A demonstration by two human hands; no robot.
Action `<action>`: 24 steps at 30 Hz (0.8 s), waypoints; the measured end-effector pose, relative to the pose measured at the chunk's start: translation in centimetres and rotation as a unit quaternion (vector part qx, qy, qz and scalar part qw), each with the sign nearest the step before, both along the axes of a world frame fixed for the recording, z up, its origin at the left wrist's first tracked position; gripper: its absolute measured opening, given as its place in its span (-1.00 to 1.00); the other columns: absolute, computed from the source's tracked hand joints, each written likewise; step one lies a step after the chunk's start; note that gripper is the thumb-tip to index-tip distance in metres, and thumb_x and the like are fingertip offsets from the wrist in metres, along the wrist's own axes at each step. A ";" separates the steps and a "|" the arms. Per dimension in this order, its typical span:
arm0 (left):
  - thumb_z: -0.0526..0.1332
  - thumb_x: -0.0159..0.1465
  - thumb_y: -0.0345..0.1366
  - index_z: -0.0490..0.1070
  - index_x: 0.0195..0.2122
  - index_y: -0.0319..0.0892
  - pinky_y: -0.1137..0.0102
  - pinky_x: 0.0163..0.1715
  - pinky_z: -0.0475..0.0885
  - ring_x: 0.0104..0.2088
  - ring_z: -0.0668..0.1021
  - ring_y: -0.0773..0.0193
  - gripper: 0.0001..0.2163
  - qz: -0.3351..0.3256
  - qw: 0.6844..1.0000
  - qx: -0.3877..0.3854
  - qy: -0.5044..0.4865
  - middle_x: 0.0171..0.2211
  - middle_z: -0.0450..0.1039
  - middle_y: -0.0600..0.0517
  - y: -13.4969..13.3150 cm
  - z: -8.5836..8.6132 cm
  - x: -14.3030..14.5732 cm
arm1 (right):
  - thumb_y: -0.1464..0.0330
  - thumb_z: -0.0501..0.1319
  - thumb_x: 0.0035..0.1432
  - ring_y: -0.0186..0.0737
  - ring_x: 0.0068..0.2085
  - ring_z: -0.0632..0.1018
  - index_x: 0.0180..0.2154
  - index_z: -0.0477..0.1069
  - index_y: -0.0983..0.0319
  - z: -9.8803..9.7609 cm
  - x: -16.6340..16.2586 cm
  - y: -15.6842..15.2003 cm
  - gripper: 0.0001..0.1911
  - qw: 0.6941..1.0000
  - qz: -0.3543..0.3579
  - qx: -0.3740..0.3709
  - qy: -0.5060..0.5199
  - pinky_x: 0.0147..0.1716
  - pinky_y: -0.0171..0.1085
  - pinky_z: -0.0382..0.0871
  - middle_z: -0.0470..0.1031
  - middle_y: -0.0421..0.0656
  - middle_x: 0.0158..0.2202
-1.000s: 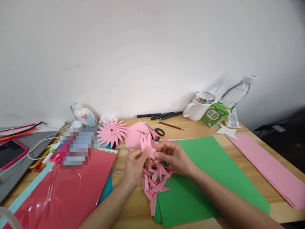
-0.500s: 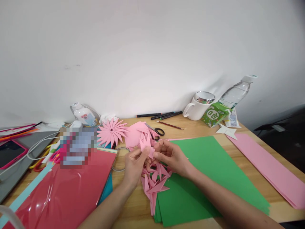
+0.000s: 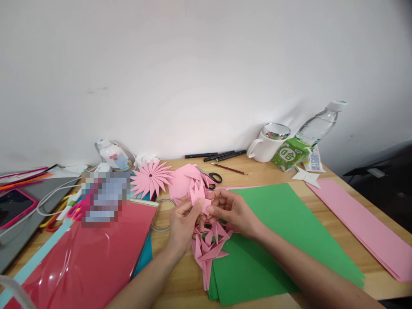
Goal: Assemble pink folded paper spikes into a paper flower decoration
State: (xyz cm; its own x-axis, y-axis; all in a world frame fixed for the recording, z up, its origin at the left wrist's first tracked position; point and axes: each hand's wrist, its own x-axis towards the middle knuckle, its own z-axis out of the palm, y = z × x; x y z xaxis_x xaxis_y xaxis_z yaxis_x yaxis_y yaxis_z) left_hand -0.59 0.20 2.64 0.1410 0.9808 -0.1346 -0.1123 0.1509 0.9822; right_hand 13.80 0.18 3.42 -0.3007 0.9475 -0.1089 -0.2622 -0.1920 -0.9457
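Note:
My left hand (image 3: pixel 182 225) and my right hand (image 3: pixel 233 211) meet above the desk's middle, both pinching a small folded pink paper piece (image 3: pixel 198 194) with pointed tips. Under them lies a heap of similar folded pink pieces (image 3: pixel 207 246), partly on a stack of green paper sheets (image 3: pixel 283 240). Behind the hands lie a finished pink paper flower (image 3: pixel 150 178) and a loose pink sheet (image 3: pixel 182 180). Black-handled scissors (image 3: pixel 214 178) sit just beyond the pink sheet.
A red glossy sheet pack (image 3: pixel 86 262) covers the left front. Pens (image 3: pixel 215 156), a pencil (image 3: pixel 229 169), a white mug (image 3: pixel 269 143), a green carton (image 3: pixel 289 153) and a water bottle (image 3: pixel 317 126) line the back wall. Pink strips (image 3: pixel 363 225) lie right; a phone (image 3: pixel 14 205) and glue bottle (image 3: pixel 112 155) left.
My hands have shifted slightly on the folded pink piece, the right fingers closing in on it. Nothing else has moved.

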 end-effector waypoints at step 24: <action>0.18 0.16 -0.14 0.33 -0.62 -0.23 0.52 -0.73 0.22 -0.75 0.37 0.44 -0.69 -0.003 0.999 0.001 -0.035 -0.68 0.36 0.10 -0.3 -0.3 0.1 | 0.26 0.43 -0.27 -0.35 -0.53 0.53 -0.47 0.39 0.28 0.3 -0.2 0.0 -0.67 0.999 -0.026 -0.012 0.044 -0.47 -0.35 0.47 0.51 -0.25 -0.56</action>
